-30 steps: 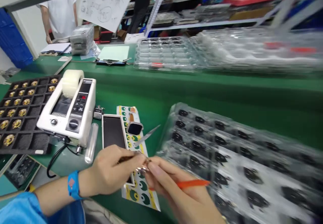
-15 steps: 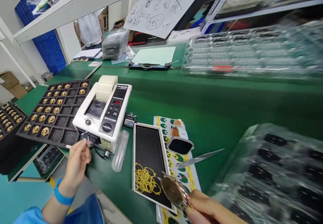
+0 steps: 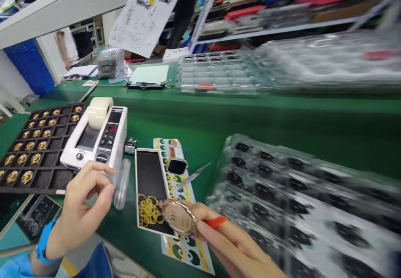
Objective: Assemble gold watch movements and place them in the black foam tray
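Observation:
My right hand [image 3: 232, 238] grips the edge of a round, shiny metal watch case [image 3: 178, 216] between thumb and fingers. An orange strip [image 3: 216, 222] shows at one finger. The case is held above the right edge of a white-rimmed black tray [image 3: 147, 154], where thin yellow rings [image 3: 148, 210] lie heaped. My left hand [image 3: 89, 202] is raised in front of a white tape dispenser [image 3: 98, 140]. Its fingers are curled with the thumb close to the index finger; whatever may be between them cannot be made out. A clear capped tube [image 3: 122, 184] lies beside that hand.
A black foam tray [image 3: 52, 159] with gold watch parts lies left. Beyond the ring tray are a sticker sheet [image 3: 188, 244], a square smartwatch [image 3: 177, 166], tweezers [image 3: 194, 176] and a small metal counter [image 3: 130, 146]. Clear blister trays [image 3: 282, 186] with black parts fill the right.
My left hand has drawn back from the dispenser's front outlet and risen toward me. My view has swung right. The watch case stays in my right hand, its flat face now turned more toward me.

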`<state>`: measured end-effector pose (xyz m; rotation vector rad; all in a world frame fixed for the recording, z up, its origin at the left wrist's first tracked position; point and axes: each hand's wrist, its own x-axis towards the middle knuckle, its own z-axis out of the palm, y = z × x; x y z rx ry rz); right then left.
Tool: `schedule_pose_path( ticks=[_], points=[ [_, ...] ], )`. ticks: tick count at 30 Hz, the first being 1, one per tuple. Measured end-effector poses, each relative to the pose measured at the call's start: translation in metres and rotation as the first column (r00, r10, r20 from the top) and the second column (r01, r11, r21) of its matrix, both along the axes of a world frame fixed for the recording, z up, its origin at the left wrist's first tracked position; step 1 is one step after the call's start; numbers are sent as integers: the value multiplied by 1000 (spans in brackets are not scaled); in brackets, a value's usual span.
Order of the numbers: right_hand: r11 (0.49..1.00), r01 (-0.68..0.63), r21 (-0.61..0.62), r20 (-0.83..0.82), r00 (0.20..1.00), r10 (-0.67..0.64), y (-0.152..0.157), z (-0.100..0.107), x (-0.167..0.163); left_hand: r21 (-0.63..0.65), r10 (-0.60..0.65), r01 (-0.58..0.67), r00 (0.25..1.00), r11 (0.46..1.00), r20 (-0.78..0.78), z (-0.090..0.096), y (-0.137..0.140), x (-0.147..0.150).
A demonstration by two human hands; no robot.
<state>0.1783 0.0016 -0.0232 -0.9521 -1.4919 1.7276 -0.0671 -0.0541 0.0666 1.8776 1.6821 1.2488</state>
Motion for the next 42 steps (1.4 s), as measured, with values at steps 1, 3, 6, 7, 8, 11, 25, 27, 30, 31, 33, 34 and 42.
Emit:
schedule_pose_path(
  ticks=[1, 3, 6, 7, 8, 11, 25, 27, 30, 31, 33, 34, 42],
  points=[
    [999, 12, -40, -11, 1000, -12, 0, 5, -2, -24, -67, 69, 995, 997, 73, -2, 5, 6],
    [995, 16, -102, -47, 999, -21, 0, 10, -6, -116, -209, 240, 949, 964, 235, -8, 17, 20],
    [993, -13, -120, -122, 992, -2, 4, 12, -8, -262, -305, 438, 853, 860, 424, -22, 35, 40],
    [993, -26, -118, -141, 990, 9, 5, 12, -8, -296, -307, 466, 837, 834, 453, -26, 40, 44],
    [992, -34, -122, -154, 988, 15, 7, 12, -8, -322, -304, 482, 829, 815, 470, -30, 44, 48],
    [991, -32, -130, -168, 986, 10, 8, 12, -7, -362, -288, 495, 821, 790, 492, -37, 50, 52],
    [990, -58, -132, -164, 986, 36, 7, 8, -6, -374, -288, 492, 827, 786, 484, -42, 52, 49],
    [989, -57, -139, -165, 986, 34, 7, 9, -7, -370, -290, 487, 831, 791, 474, -42, 52, 49],
    [987, -57, -151, -169, 985, 31, 7, 10, -7, -360, -296, 475, 842, 803, 452, -43, 51, 49],
    [987, -55, -151, -168, 985, 30, 8, 10, -7, -356, -299, 469, 847, 808, 439, -44, 51, 49],
    [989, -48, -138, -156, 987, 26, 8, 9, -7, -342, -309, 448, 867, 826, 390, -45, 50, 51],
    [992, -42, -122, -145, 989, 24, 8, 9, -7, -326, -314, 429, 882, 842, 350, -46, 50, 53],
    [996, 1, -94, -149, 989, -15, 9, 7, -7, -57, -147, 147, 989, 987, 3, -49, 49, 51]
  ],
)
